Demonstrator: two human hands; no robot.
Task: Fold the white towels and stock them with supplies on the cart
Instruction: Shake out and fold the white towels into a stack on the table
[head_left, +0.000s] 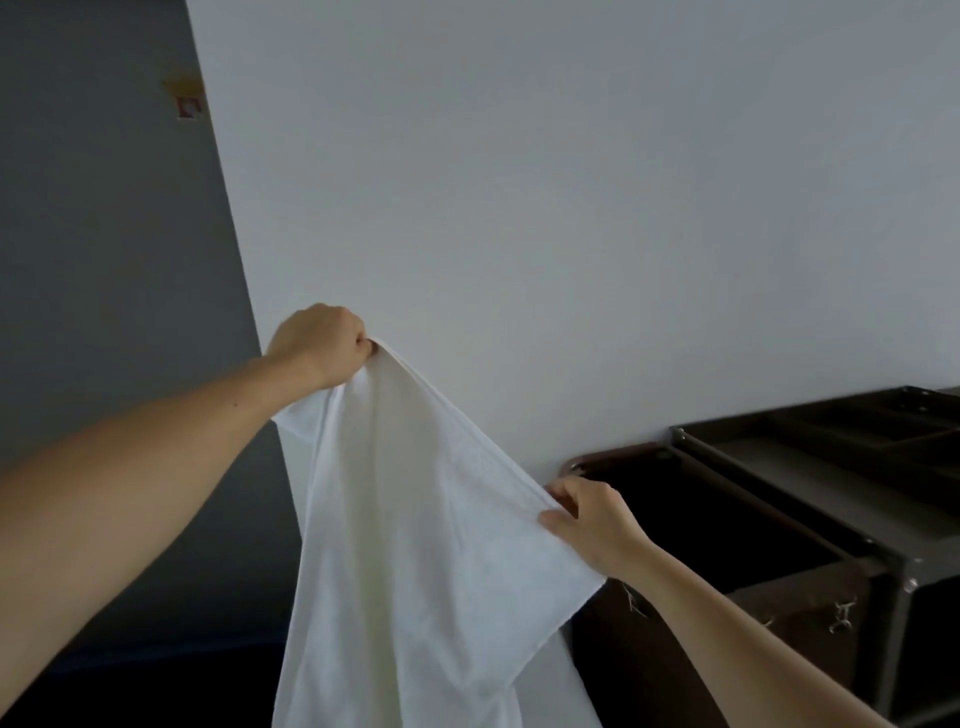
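In the air before the pale wall (571, 182), just left of the cart (893, 571), the white towel (415, 545) hangs unfolded, resting on nothing. The left hand (317, 345) is raised and clenched round one end of its upper edge. The right hand (592, 519), lower and near the left corner of the cart's dark open bin (701, 514), pinches the same edge farther along. Held apart like this, the hands probably stretch that edge straight so the cloth drops flat for a first fold.
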